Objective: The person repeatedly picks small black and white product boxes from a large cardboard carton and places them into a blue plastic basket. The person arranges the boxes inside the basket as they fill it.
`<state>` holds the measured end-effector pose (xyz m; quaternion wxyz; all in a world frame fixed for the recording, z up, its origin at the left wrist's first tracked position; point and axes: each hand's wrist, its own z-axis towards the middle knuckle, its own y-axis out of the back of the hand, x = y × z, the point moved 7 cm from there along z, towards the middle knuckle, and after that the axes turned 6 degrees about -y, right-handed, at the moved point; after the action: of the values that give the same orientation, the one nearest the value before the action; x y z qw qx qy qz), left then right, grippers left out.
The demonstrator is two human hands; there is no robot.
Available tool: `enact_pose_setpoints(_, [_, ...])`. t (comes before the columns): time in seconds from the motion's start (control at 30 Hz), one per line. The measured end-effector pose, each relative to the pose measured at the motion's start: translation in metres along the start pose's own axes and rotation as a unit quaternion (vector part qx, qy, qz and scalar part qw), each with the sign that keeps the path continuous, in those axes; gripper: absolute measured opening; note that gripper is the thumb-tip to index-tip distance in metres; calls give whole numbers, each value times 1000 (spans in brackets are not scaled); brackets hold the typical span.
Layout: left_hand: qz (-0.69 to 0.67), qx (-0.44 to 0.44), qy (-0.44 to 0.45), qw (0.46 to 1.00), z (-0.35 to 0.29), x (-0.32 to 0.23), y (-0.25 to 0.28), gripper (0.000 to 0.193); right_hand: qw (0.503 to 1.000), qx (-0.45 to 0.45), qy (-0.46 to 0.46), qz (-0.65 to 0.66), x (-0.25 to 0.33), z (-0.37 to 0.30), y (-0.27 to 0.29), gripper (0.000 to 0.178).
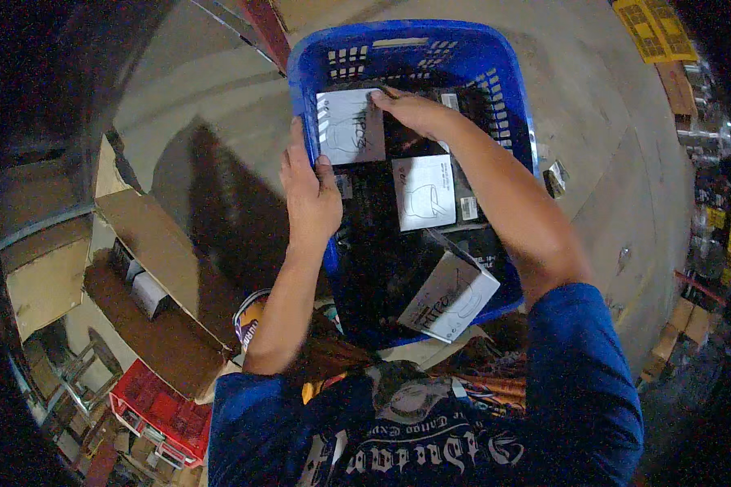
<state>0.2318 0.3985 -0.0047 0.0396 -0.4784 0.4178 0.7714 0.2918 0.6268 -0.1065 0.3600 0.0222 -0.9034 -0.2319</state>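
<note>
A blue plastic laundry-style basket (406, 34) stands in front of me, packed with black and white cardboard boxes. My left hand (312, 195) is closed over the basket's left rim, fingers along the outside and thumb inside, near a white box's lower corner. That white box (351, 130), marked by hand in dark pen, lies at the basket's far left. At its upper right corner my right hand (418, 114) grips it, thumb on top and the other fingers mostly hidden. A second white box (424, 195) sits mid-basket, and a third white box (450, 299) leans tilted near me.
To the left stands an open brown carton (150, 231) with small boxes inside. A red crate (158, 410) is at the lower left, and a round can (250, 316) is beside my left forearm. A small box (556, 178) lies on the floor right of the basket. Stacked goods (710, 219) line the far right.
</note>
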Motion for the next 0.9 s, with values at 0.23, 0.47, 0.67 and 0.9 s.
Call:
enact_pose_setpoints(0.23, [13, -14, -32, 999, 1, -5, 2, 64, 997, 5, 2, -71, 15, -7, -1, 73])
enact_pose_setpoints(0.47, [-7, -6, -25, 1000, 1, 4, 0, 63, 994, 40, -74, 65, 35, -68, 34, 82])
enact_pose_setpoints(0.67, [-37, -18, -41, 998, 1, 6, -1, 63, 967, -95, 147, -183, 88, -292, 17, 81])
enact_pose_setpoints(0.9, [-11, -36, -55, 998, 2, -1, 4, 63, 925, -75, 68, -367, 16, -335, -56, 111])
